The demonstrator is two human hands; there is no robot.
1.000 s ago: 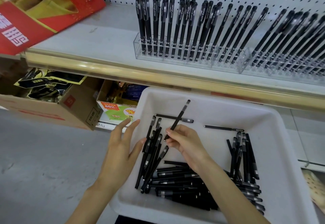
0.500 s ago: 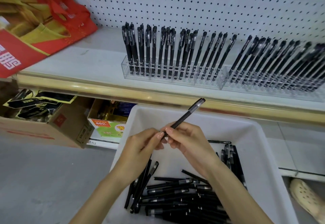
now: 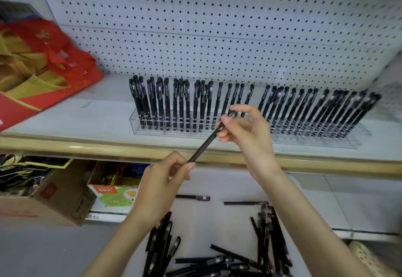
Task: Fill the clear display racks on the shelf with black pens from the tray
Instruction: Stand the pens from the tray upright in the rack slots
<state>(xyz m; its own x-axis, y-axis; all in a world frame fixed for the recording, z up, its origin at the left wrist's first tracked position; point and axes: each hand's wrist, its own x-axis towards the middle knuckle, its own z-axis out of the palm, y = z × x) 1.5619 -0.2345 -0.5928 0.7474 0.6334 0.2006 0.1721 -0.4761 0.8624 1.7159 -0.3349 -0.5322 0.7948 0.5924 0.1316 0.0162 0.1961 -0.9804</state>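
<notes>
A single black pen (image 3: pixel 205 144) is held slanted in the air between both hands, in front of the shelf edge. My left hand (image 3: pixel 162 183) pinches its lower end, and my right hand (image 3: pixel 245 131) pinches its upper, capped end. Behind them two clear display racks (image 3: pixel 148 130) stand on the white shelf (image 3: pixel 104 115), with several black pens (image 3: pixel 165 102) upright in the left one and several more pens (image 3: pixel 315 111) leaning in the right rack (image 3: pixel 348 140). Below, the white tray (image 3: pixel 217 187) holds several loose black pens (image 3: pixel 217 261).
A red and yellow bag (image 3: pixel 41 68) lies on the shelf's left. White pegboard (image 3: pixel 217 26) backs the shelf, and a gold rail (image 3: pixel 87 146) edges it. Cardboard boxes (image 3: pixel 54 198) and a green packet (image 3: pixel 113 194) sit under the shelf at the left.
Both hands have risen from the tray towards the racks with the pen. My left hand took the pen's lower end; my right hand slid up to its capped end.
</notes>
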